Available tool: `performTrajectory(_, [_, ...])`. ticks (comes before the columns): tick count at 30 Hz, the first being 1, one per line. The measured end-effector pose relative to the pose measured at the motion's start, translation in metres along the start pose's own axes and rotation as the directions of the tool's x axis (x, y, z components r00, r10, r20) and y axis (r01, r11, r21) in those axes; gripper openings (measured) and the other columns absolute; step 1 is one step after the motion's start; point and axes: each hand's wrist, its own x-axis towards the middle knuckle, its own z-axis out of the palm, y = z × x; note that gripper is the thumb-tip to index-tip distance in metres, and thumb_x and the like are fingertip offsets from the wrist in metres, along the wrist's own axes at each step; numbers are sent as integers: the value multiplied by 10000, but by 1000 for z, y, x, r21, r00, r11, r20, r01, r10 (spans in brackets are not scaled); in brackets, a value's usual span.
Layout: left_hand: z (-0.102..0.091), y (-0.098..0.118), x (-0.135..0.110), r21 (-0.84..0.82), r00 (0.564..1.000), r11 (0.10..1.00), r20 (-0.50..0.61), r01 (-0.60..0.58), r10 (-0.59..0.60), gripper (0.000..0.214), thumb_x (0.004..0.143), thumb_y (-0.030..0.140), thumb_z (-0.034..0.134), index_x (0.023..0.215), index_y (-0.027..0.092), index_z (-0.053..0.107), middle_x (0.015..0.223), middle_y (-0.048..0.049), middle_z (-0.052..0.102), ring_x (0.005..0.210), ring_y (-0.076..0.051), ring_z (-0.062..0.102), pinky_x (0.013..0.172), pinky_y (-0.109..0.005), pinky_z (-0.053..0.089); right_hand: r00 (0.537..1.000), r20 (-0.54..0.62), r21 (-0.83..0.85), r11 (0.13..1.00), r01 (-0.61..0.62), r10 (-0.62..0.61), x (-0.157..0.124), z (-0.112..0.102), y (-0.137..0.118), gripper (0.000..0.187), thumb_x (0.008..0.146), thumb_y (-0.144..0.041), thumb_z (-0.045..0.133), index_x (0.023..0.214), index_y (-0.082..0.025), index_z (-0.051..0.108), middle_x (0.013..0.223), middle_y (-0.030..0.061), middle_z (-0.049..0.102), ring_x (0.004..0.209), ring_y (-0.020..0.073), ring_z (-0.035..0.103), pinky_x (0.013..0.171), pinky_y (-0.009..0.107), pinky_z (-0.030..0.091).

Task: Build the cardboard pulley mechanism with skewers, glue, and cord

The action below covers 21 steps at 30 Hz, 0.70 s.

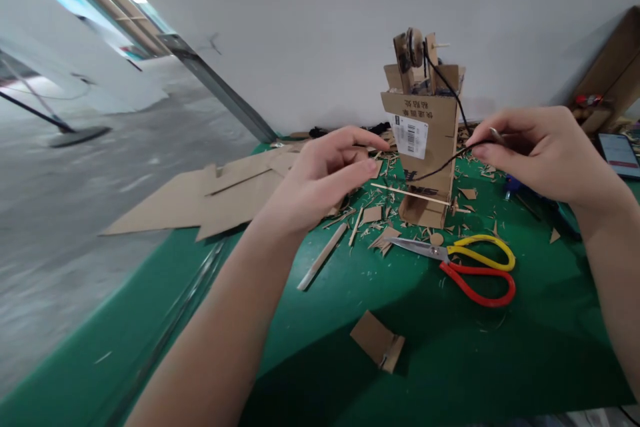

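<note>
A black cord point(454, 88) runs down from a cardboard pulley wheel point(414, 48) on top of an upright cardboard box point(436, 137). My right hand point(533, 147) pinches this cord between thumb and fingers, to the right of the box. A small greyish tip shows at those fingers; I cannot make out what it is. From the pinch, the cord's loose end curves left across the box front. My left hand point(333, 170) hovers left of the box, fingers apart and holding nothing. A thin wooden stick point(410, 194) crosses the box low down.
Scissors point(447, 252) with yellow and red handles lie in front of the box on the green table point(310, 353). Cardboard scraps and shavings surround the box. A wooden strip point(323, 257), flat cardboard sheets point(240, 190) and a small cardboard piece point(376, 339) lie around. A phone point(619, 153) is at right.
</note>
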Motion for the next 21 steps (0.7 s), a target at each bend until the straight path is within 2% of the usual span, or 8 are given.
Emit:
performTrajectory(4, [16,17,-5,50,994,999,107,17,-22,248,858,302,615,1078,194,650,580,54,384,489,-110,336,456,-281,233,999,37,-21,1000,4,-3,0,8,-1,98,894,-286,674,889,-210,737,716,-5,621,601,107,509,518,258,377])
performTrajectory(7, [37,26,-9,54,993,998,116,23,-29,170,843,279,622,987,191,641,566,69,348,477,-101,320,448,-265,233,999,51,-19,1000,4,-3,0,12,-4,80,898,-267,662,878,-217,720,683,-17,591,576,99,474,503,257,349])
performTrajectory(11, [58,25,-10,14,992,1000,123,-11,9,100,866,275,618,890,186,658,540,82,275,463,-90,252,446,-267,212,997,72,-8,1000,-20,21,1,15,-8,76,903,-243,643,852,-228,697,677,-19,569,576,107,457,503,266,338])
performTrajectory(16, [64,18,-7,12,996,1000,92,-18,17,59,855,232,622,856,181,653,542,87,269,476,-86,248,455,-263,206,994,88,15,998,-62,61,0,16,-10,66,903,-256,650,851,-239,687,694,-13,573,590,123,469,514,281,343])
performTrajectory(21, [64,16,-7,29,993,1000,117,-11,8,81,858,237,621,826,173,658,530,91,263,471,-82,240,454,-258,201,994,89,-9,998,-59,59,0,16,-9,87,913,-287,636,867,-236,689,704,-5,583,597,127,475,518,285,344])
